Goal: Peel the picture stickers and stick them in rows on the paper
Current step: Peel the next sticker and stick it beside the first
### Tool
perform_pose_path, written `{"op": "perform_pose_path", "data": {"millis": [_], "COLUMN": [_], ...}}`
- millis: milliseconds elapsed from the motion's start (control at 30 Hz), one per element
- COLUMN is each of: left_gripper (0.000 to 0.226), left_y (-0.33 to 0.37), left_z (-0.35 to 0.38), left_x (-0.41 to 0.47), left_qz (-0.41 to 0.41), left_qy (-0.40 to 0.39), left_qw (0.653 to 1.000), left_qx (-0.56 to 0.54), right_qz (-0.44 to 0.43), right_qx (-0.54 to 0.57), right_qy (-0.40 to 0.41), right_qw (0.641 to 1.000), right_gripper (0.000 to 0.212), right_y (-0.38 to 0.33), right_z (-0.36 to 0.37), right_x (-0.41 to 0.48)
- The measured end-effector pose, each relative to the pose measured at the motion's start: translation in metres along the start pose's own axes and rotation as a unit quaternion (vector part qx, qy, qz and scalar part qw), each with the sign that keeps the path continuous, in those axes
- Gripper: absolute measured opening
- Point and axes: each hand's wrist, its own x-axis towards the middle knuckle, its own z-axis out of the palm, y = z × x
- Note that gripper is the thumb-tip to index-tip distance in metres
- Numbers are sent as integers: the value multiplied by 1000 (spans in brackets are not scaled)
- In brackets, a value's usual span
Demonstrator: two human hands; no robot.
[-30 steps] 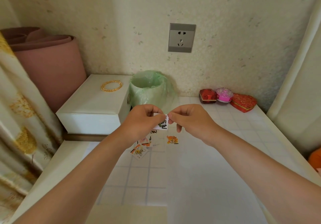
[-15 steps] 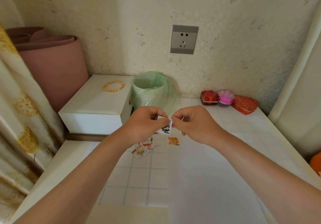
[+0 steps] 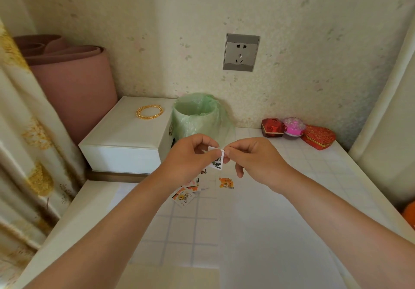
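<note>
Here we see both forearms reaching in from the bottom edge over a white desk [image 3: 350, 176] marked with a faint grid. A sheet of white paper [image 3: 258, 232] lies on the desk under the arms, reaching up past the hands on the right side.

The left hand [image 3: 190, 160] and the right hand [image 3: 253, 160] meet in the middle, raised above the desk. Both are closed in a pinch on one small white sticker square [image 3: 217, 162] with a dark picture; the left thumb and forefinger hold its left edge, and the right fingertips [image 3: 226, 153] nip its upper right corner. We cannot tell whether the sticker has begun to part from its backing.

Just below the hands, one orange sticker [image 3: 226, 182] lies flat on the paper, alone. To its left a loose heap of sticker squares [image 3: 190, 187] lies on the desk, partly hidden by the left wrist; the nearest one shows a bee picture [image 3: 183, 196].

Beyond the hands stands a small bin lined with a green bag [image 3: 197, 118]. Beside it on the left is a white box [image 3: 128, 138] with a gold beaded ring [image 3: 149, 111] lying on its lid. At the back right, against the wall, three small gift boxes [image 3: 296, 131] sit in a row. A grey wall socket [image 3: 241, 52] is mounted above. A pink rolled mat [image 3: 74, 86] stands at far left, behind a patterned curtain [image 3: 27, 142].
</note>
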Motion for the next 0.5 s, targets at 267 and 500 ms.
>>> {"op": "perform_pose_path", "data": {"millis": [267,500], "left_gripper": [8,12], "left_y": [-1,2], "left_z": [14,19], "left_x": [-4,-9], "left_qz": [27,-29], "left_qy": [72,52], "left_qw": [997,997], "left_qx": [15,-43], "right_qz": [-34,-113], "right_qx": [-63,-171], "right_qy": [53,76], "right_qw": [996,976], "right_gripper": [22,20], "right_y": [2,8], "right_z": [4,4], "right_x": [1,1]}}
